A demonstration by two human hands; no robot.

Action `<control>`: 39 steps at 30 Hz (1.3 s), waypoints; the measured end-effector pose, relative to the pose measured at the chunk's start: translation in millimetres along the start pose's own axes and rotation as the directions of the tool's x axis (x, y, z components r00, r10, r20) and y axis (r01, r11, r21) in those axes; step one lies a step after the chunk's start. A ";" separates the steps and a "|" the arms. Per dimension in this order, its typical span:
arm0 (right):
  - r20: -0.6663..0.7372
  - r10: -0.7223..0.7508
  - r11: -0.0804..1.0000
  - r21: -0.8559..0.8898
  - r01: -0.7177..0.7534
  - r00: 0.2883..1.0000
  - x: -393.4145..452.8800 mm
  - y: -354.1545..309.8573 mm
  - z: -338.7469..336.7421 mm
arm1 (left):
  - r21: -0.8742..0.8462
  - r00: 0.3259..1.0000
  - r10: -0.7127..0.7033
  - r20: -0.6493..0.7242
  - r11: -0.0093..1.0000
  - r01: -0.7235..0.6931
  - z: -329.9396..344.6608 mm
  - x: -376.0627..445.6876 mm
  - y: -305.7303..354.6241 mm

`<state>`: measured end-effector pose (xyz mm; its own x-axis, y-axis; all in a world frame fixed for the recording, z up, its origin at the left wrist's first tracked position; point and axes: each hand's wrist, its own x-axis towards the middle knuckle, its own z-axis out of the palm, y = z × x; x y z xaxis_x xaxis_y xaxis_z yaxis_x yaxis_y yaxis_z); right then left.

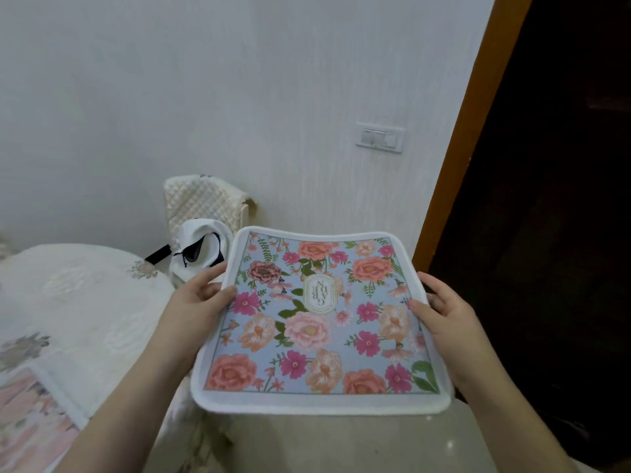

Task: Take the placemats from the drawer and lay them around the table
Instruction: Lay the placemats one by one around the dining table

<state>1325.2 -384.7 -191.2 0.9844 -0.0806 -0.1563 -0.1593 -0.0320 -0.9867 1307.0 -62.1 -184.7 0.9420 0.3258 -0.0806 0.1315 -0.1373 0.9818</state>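
1. Left hand [196,298] gripping the left edge of the placemat [321,322]: thumb laid on the printed face, fingers [213,272] curled round and under the white border. Pinched, not spread.
2. Right hand [444,312] mirroring it on the right edge: thumb on top near the border, fingers curled over the rim and pressed against the underside. Pinched likewise.
3. Between the two sets of fingers: the placemat held up in the air, roughly level, sagging a little in the middle, far edge curling upward. Resting on nothing.
4. Long axis hard to call through the wide lens; looks close to square, spanning hand to hand, with the printed label at the centre upside down from here.
5. Look of the placemat: pale blue ground, peach, pink and magenta flowers, green leaves, thin green frame line, thick soft white border, rounded corners. Flexible; likely to droop if held by one side only.
6. Left of the left fingers and lower: the bench [68,302] under a white embroidered cloth. Left hand the nearer one to it, right hand well apart from it.
7. On the bench, near and low on the left: a second placemat [27,414], pinkish, already lying flat, only partly in view.
8. Beyond the left fingers: a chair [201,199] with a quilted cream cover against the wall, a white bag [198,247] with black straps on it.
9. Judgement: coming move probably a swing leftward and down onto a free stretch of cloth, clear of the mat already laid.
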 end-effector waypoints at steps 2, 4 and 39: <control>0.025 0.011 1.000 -0.015 -0.010 1.000 23.1 0.9 13.3 | -0.008 0.999 -0.017 -0.031 1.000 0.017 -4.5 16.4 -3.9; 0.040 0.023 1.000 -0.019 -0.022 0.999 45.9 1.0 29.2 | -0.030 0.998 -0.035 -0.056 0.999 0.034 -9.6 32.8 -7.4; 0.575 0.123 0.987 -0.157 -0.039 0.809 429.3 -5.2 261.8 | -0.178 0.795 -0.301 -0.526 0.954 0.243 -51.2 307.4 -60.7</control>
<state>1768.2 -158.3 -264.8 0.8197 0.5033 -0.2735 -0.2071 -0.1849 -0.9607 1572.8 94.3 -260.2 0.5471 0.7927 -0.2690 0.2995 0.1147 0.9472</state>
